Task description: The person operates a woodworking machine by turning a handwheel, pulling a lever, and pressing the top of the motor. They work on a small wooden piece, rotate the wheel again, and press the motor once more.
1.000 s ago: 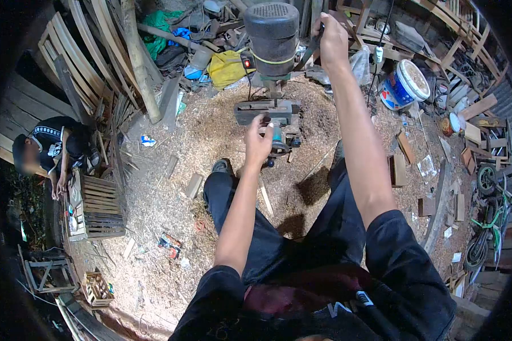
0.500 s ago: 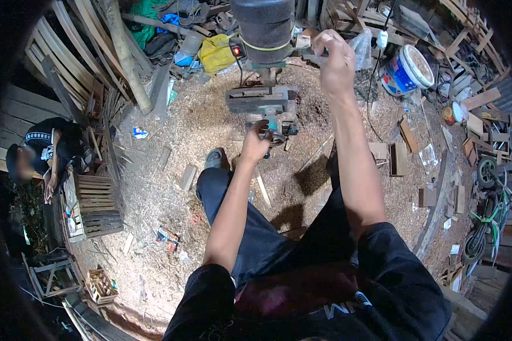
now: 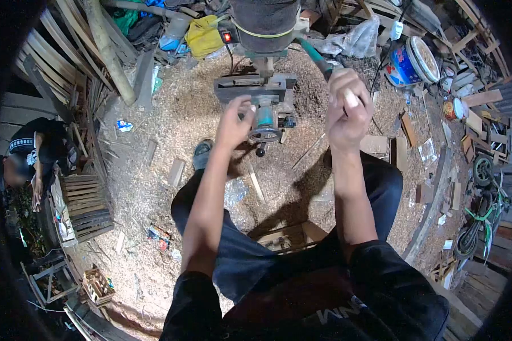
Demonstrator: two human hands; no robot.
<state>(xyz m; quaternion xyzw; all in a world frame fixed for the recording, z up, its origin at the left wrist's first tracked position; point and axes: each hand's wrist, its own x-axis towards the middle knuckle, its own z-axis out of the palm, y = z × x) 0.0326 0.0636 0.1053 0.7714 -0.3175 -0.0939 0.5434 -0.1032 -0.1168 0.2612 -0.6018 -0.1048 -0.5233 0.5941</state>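
Green lever (image 3: 316,57) clenched in right hand (image 3: 346,111), right of drill press (image 3: 265,23); left hand (image 3: 233,122) loosely open, fingertips touching teal chuck (image 3: 264,116).

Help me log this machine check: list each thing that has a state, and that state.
Switch light, lit red.
Feed lever, gripped in the closed right hand.
Teal collar, touched by the left hand; grip unclear.
Other person, crouched, bent forward.

The drill press (image 3: 255,88) is matt grey metal, its lever grip (image 3: 316,57) smooth green plastic.
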